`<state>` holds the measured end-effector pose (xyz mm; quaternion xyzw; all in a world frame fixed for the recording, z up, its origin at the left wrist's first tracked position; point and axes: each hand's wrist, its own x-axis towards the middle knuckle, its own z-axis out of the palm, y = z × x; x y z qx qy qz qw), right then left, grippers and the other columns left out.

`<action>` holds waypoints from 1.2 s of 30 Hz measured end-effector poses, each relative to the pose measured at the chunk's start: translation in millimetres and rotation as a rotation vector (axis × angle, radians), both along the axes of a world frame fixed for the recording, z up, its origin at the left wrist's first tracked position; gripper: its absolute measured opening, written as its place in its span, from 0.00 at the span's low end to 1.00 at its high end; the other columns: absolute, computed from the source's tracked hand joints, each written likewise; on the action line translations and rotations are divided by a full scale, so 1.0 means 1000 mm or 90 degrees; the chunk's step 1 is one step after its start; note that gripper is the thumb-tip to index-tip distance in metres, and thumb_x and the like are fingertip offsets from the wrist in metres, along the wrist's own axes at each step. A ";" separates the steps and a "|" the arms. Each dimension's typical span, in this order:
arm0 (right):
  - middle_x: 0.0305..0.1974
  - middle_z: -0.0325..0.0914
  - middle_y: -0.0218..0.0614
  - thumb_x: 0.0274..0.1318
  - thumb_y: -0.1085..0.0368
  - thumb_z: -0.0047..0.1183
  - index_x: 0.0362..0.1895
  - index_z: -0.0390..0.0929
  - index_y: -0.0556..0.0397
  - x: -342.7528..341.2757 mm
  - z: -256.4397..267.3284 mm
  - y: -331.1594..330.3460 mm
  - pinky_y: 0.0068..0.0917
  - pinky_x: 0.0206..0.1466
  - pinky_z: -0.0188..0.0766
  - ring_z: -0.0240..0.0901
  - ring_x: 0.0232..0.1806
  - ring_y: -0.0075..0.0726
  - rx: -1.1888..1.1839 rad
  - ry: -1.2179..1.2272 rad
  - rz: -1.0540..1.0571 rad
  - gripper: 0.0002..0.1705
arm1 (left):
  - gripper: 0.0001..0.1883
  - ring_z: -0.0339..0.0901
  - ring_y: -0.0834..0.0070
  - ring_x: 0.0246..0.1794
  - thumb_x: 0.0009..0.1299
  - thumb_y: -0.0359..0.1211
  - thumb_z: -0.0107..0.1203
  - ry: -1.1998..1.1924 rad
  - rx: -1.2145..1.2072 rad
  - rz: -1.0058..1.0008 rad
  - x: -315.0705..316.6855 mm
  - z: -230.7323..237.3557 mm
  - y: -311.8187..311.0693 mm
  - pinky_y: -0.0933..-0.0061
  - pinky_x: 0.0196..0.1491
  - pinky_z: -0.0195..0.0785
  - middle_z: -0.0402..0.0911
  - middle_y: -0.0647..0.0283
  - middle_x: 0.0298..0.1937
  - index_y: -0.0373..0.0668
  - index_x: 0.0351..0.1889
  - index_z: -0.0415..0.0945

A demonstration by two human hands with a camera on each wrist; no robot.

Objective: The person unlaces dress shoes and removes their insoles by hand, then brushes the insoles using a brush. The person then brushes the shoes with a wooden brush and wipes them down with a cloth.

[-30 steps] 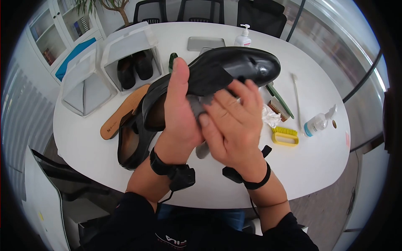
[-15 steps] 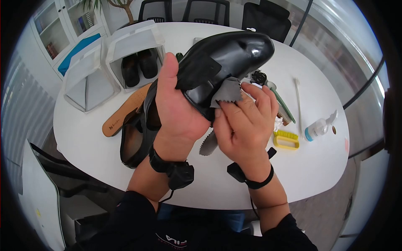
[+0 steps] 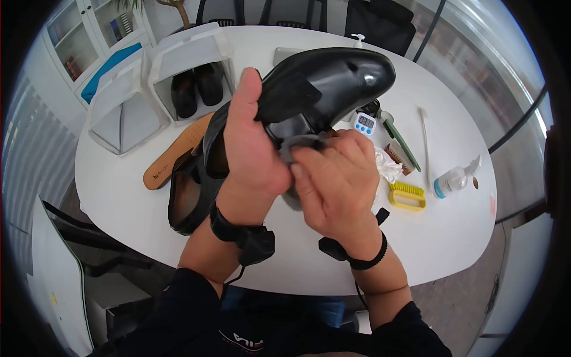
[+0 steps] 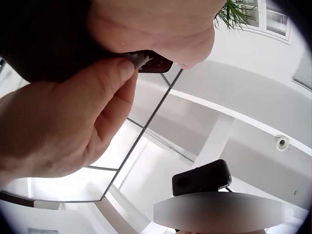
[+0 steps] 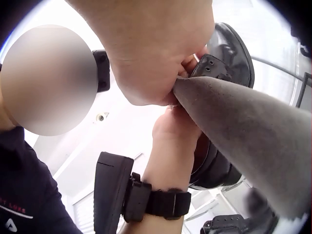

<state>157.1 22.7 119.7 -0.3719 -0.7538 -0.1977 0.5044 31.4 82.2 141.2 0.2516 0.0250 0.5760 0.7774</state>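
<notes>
A black leather dress shoe [image 3: 348, 80] is held up over the table, its toe pointing to the right. My left hand [image 3: 247, 146] supports it at the heel end, thumb upright and the other fingers hidden behind the shoe. With thumb and fingertips my right hand [image 3: 342, 181] pinches a grey cloth [image 3: 301, 141] with zigzag edges against the shoe's near side, close to the left palm. In the right wrist view the loose end of the cloth [image 5: 243, 126] hangs out of the hand. Another black shoe [image 3: 185, 205] lies on the table left of my left wrist.
Left on the table [image 3: 137, 199] lie a tan insole [image 3: 175, 157] and two white boxes, one holding dark shoes [image 3: 208, 88]. To the right are a timer [image 3: 364, 123], crumpled tissue [image 3: 388, 165], a yellow brush [image 3: 407, 199], a green-handled brush [image 3: 404, 143] and a spray bottle [image 3: 450, 182].
The right hand and cloth swung out to the right, then back left along the shoe's side. The shoe rose and tilted, then dipped slightly, while the left hand kept hold of it.
</notes>
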 end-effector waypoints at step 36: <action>0.37 0.80 0.35 0.48 0.76 0.64 0.43 0.88 0.54 0.007 -0.003 0.004 0.37 0.40 0.66 0.74 0.37 0.47 -0.052 0.148 0.007 0.15 | 0.28 0.80 0.77 0.55 0.86 0.56 0.41 0.108 0.116 -0.079 0.029 -0.015 -0.012 0.71 0.63 0.71 0.84 0.66 0.55 0.41 0.60 0.79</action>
